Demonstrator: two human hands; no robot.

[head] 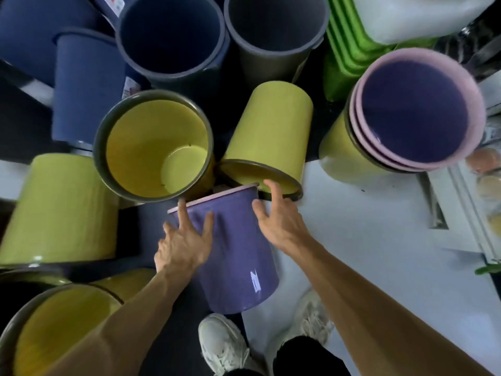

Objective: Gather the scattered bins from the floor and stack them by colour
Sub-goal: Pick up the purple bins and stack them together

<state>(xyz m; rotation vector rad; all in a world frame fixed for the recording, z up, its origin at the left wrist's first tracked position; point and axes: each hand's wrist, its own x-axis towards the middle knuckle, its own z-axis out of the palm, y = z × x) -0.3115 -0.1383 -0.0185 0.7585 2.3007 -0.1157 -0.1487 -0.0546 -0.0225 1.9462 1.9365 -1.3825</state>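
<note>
Lying tipped, purple bin (238,256), pink rim, glossy wall, between hands.

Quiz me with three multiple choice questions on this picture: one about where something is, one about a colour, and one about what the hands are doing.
1. Where is the stack of purple bins? A. upper right, nested in a yellow bin. B. bottom left corner. C. bottom centre.
2. What colour is the rim of the purple bin being handled? A. green. B. pink. C. black.
3. What are the hands doing? A. both hang free. B. only one touches a bin. C. left hand and right hand both touch the purple bin.
Answers: A, it stands at upper right inside a yellow one; B, its lip shows pale pink; C, fingers lie on both its sides.
</note>
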